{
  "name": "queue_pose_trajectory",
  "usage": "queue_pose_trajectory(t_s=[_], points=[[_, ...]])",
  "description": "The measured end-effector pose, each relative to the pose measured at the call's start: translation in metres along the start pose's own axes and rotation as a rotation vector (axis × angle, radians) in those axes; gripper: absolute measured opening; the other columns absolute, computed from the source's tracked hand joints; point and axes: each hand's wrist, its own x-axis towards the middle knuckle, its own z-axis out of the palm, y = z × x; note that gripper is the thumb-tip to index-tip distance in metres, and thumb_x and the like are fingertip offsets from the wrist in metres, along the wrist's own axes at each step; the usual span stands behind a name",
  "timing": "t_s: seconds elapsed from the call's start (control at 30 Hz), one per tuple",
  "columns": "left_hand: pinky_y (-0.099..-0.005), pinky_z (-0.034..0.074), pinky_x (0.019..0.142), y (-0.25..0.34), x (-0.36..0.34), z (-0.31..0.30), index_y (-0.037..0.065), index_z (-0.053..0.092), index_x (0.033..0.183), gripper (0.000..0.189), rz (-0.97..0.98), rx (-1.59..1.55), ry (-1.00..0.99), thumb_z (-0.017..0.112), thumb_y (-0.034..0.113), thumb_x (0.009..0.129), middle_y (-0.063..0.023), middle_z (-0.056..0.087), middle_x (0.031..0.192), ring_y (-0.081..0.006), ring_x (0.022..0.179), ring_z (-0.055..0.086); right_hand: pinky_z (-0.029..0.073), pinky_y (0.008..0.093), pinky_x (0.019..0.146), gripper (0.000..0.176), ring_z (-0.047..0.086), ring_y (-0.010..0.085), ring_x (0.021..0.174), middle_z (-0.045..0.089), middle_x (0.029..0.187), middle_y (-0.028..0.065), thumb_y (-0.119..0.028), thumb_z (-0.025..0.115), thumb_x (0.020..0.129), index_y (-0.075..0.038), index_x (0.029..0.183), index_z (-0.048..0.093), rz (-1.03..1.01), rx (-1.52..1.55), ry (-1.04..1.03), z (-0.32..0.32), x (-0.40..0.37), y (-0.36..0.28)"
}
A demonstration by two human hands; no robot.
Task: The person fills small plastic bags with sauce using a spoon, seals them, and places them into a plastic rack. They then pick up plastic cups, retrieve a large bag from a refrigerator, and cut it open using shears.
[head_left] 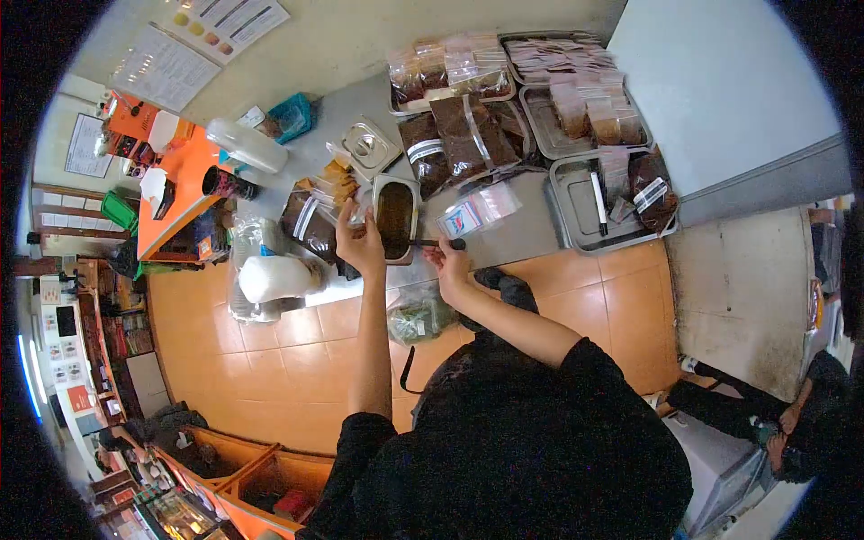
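Note:
In the head view, a steel container (pixel 416 205) holding a dark brown substance stands near the table's front edge. My left hand (pixel 362 247) is closed beside its left wall, fingers pinched on what looks like a small clear plastic bag (pixel 359 214). At the container's lower right corner, my right hand (pixel 447 270) grips a dark-handled scoop (pixel 443 243); its working end points into the container and is hard to make out. Right of the container lies a stack of clear printed zip bags (pixel 479 211). A steel lid (pixel 369 147) rests behind, beside yellowish-brown pieces (pixel 340 180).
Large bags of brown powder (pixel 463 135) lie behind. Steel trays with filled packets (pixel 589 112) stand at the back right; a lower tray (pixel 580 238) holds a marker (pixel 598 204). White plastic containers (pixel 274 277) are at left. Another person's hands (pixel 781 432) show at far right.

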Motion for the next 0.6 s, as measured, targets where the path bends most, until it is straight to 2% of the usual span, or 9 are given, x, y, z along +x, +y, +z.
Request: queue_pose_trajectory(t_s=[0.03,0.1,0.13,0.23,0.37,0.43,0.53,0.6], points=[[-0.0224,0.05,0.061,0.002,0.001,-0.002,-0.001,0.063,0.117,0.036,0.004,0.001,0.006,0.072,0.003,0.083,-0.0095,0.068,0.107,-0.009,0.078,0.062,0.05,0.0252,0.068,0.034,0.064,0.0172,0.073,0.068,0.081,0.0111,-0.03,0.056,0.097,0.003,0.092,0.066,0.052,0.07,-0.022,0.0,-0.003,-0.001],[-0.0261,0.052,0.075,0.006,0.003,-0.009,-0.002,0.064,0.115,0.036,-0.123,0.01,-0.039,0.075,0.006,0.082,-0.0109,0.068,0.111,-0.0138,0.088,0.063,0.05,0.0257,0.07,0.031,0.063,0.0179,0.075,0.067,0.082,0.0105,-0.028,0.054,0.098,0.002,0.093,0.064,0.11,0.136,-0.053,-0.001,-0.002,-0.002],[-0.0261,0.052,0.075,0.008,0.005,-0.011,-0.002,0.064,0.115,0.036,-0.119,0.013,-0.03,0.075,0.006,0.082,-0.0109,0.068,0.111,-0.0138,0.088,0.063,0.05,0.0256,0.07,0.031,0.063,0.0177,0.075,0.067,0.082,0.0102,-0.027,0.054,0.098,0.002,0.094,0.064,0.11,0.132,-0.071,-0.003,0.001,-0.002],[-0.0294,0.05,0.08,0.005,0.013,-0.016,-0.002,0.069,0.106,0.032,-0.154,0.058,0.023,0.077,0.011,0.079,-0.0108,0.071,0.097,-0.0146,0.085,0.064,0.05,0.0256,0.069,0.03,0.063,0.0171,0.074,0.067,0.082,0.0097,-0.027,0.053,0.099,0.002,0.095,0.064,0.085,0.134,-0.121,-0.004,0.003,-0.012],[-0.0298,0.051,0.079,-0.013,0.028,-0.028,-0.001,0.069,0.106,0.034,-0.24,0.14,0.024,0.079,0.014,0.077,-0.0111,0.072,0.095,-0.0146,0.084,0.065,0.05,0.0256,0.066,0.031,0.063,0.0165,0.07,0.067,0.08,0.0086,-0.028,0.054,0.098,0.001,0.095,0.066,0.054,0.135,-0.121,-0.008,0.019,-0.017],[-0.0276,0.053,0.07,-0.032,0.037,-0.032,-0.003,0.067,0.106,0.036,-0.21,0.217,-0.002,0.08,0.013,0.076,-0.01,0.072,0.091,-0.0146,0.077,0.066,0.05,0.0256,0.064,0.032,0.063,0.0172,0.068,0.068,0.079,0.0081,-0.03,0.056,0.097,0.001,0.097,0.067,0.025,0.126,-0.191,-0.005,0.022,-0.026],[-0.0273,0.052,0.073,-0.042,0.044,-0.03,-0.001,0.069,0.104,0.035,-0.261,0.105,0.008,0.08,0.015,0.076,-0.0104,0.072,0.088,-0.0142,0.077,0.067,0.049,0.0227,0.064,0.031,0.063,0.0138,0.069,0.067,0.078,0.0057,-0.029,0.053,0.099,0.0,0.097,0.066,0.02,0.093,-0.218,0.005,0.026,-0.037],[-0.0289,0.052,0.074,-0.045,0.046,-0.031,0.0,0.07,0.102,0.036,-0.254,0.154,0.016,0.082,0.019,0.073,-0.013,0.072,0.089,-0.0167,0.078,0.067,0.049,0.0222,0.063,0.034,0.062,0.0135,0.069,0.067,0.077,0.006,-0.03,0.054,0.098,0.001,0.097,0.066,-0.001,0.072,-0.223,0.013,0.03,-0.043]])
